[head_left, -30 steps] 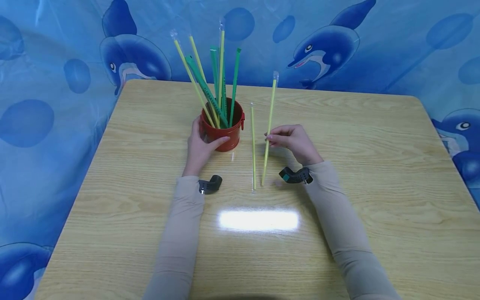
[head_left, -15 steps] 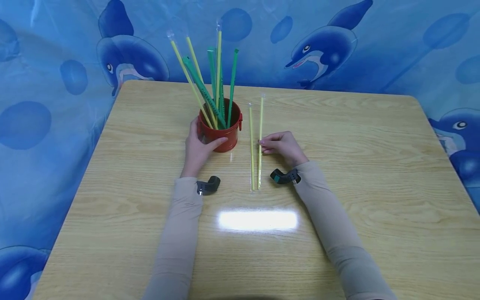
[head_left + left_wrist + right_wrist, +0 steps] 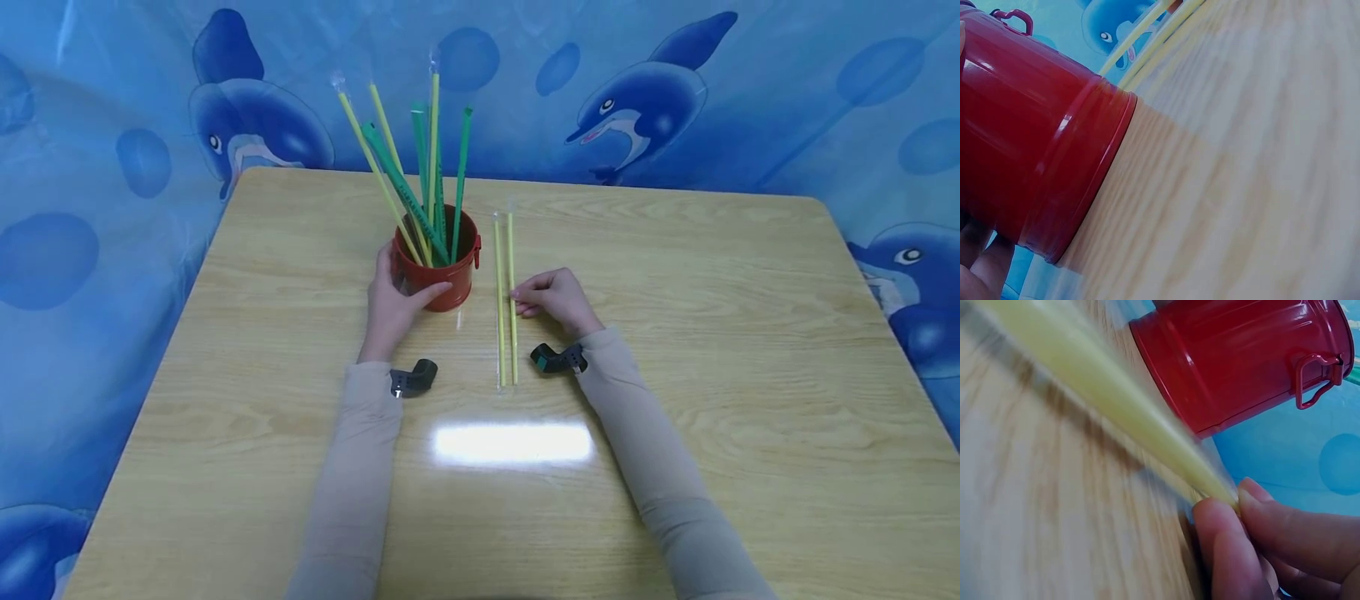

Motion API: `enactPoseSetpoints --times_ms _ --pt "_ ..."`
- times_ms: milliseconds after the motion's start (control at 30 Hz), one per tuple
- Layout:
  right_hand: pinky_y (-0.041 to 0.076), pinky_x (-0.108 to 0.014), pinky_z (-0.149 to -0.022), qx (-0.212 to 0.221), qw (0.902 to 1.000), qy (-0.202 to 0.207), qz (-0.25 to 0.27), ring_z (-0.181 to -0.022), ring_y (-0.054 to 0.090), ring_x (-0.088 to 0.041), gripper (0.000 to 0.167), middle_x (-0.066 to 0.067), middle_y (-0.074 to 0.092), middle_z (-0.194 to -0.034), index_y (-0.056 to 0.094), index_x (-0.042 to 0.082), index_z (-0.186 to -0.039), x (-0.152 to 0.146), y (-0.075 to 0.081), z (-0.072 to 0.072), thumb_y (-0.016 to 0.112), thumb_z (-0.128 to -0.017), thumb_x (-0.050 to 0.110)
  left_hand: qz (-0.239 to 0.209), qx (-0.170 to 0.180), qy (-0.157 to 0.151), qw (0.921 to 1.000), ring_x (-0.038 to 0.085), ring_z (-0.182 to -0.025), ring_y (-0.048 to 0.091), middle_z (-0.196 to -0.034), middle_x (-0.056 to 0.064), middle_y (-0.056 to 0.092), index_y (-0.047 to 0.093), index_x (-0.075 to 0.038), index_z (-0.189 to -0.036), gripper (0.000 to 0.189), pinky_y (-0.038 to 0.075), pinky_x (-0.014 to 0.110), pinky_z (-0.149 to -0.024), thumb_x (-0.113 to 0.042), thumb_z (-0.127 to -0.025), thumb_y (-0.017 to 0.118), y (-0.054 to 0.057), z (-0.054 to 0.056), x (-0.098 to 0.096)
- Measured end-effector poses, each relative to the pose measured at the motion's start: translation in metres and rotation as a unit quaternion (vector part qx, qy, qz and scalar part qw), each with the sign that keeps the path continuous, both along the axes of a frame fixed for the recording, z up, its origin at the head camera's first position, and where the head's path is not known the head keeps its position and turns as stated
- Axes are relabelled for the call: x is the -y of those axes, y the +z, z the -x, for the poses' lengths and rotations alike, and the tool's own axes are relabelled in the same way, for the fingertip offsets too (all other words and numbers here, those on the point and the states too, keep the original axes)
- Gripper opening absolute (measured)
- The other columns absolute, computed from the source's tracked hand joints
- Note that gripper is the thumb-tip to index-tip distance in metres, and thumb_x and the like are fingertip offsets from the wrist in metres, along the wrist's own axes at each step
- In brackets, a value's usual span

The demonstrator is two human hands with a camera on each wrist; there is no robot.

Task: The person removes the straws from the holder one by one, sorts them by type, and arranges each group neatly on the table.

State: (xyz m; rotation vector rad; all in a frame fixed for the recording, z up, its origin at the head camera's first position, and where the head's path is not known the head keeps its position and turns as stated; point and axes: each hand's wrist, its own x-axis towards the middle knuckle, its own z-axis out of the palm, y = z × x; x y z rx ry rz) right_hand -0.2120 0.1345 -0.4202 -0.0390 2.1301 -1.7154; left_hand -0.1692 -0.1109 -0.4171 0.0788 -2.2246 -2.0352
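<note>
My left hand (image 3: 393, 310) grips a small red metal bucket (image 3: 461, 285) from its left side, the thumb lying across its front. Yellow straws (image 3: 362, 140) in clear wrappers and green-wrapped straws (image 3: 462, 162) lean upright in it, their tops fanned out above the rim. My right hand (image 3: 557, 300) pinches a wrapped yellow straw (image 3: 513, 342) between thumb and fingers, close over the table. Just left of it, nearly parallel, a second yellow straw (image 3: 500, 325) lies on the wood. The right wrist view shows the pinched straw (image 3: 1113, 400) with the bucket (image 3: 1241, 359) behind it.
The wooden table (image 3: 712, 333) ends at the back against a blue sheet (image 3: 510, 125) printed with dolphins. A black camera mount sits on each wrist, the left one (image 3: 414, 378) and the right one (image 3: 558, 358). A bright reflection lies at the table's front middle.
My right hand has moved left and lowered its yellow straw, which was tilted and now lies alongside the other one. The left hand stays on the bucket.
</note>
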Motion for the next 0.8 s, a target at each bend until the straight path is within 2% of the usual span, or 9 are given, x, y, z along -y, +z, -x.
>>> enactPoseSetpoints --times_ms 467,800 --pt "0.056 -0.022 -0.056 -0.004 0.9995 -0.001 -0.031 -0.055 0.064 -0.01 0.018 -0.008 0.069 -0.07 0.065 -0.016 -0.093 0.0024 -0.0032 -0.0033 0.065 -0.087 0.001 0.003 0.023 0.007 0.9997 0.014 -0.136 0.031 -0.147 0.001 0.037 0.027 -0.015 -0.145 0.09 0.032 0.029 -0.109 -0.019 -0.074 0.082 -0.0011 -0.0061 -0.0018" --pt "0.055 -0.021 -0.054 -0.002 0.9989 -0.005 -0.046 -0.053 0.063 -0.01 0.017 -0.006 0.067 -0.065 0.066 -0.014 -0.09 0.0015 0.0024 0.0006 0.065 -0.088 0.003 0.008 0.016 0.005 0.9998 0.014 -0.135 0.032 -0.146 0.001 0.038 0.028 -0.016 -0.145 0.089 0.032 0.029 -0.109 -0.022 -0.074 0.082 0.0028 -0.0007 -0.0034"
